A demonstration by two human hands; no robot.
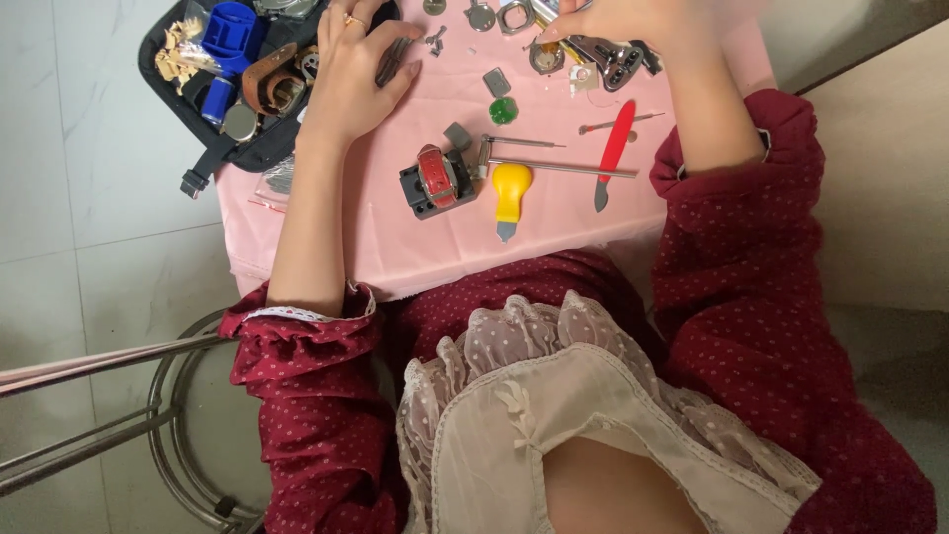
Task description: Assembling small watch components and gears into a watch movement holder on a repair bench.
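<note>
The left hand (351, 74), fingers curled, rested on thin dark metal tools (392, 61) at upper left beside the black tool case (198, 119). The right hand (618, 22), top centre, pinched a small metal piece (546, 54); selecting tools seemed underway, needing fine grip next.

Floor: pale marbled tiles (109, 148) with thin grout lines.
Table cover: pink cloth (415, 247) hung over the edge.
Stool: round metal frame (168, 435) stood at lower left.
</note>
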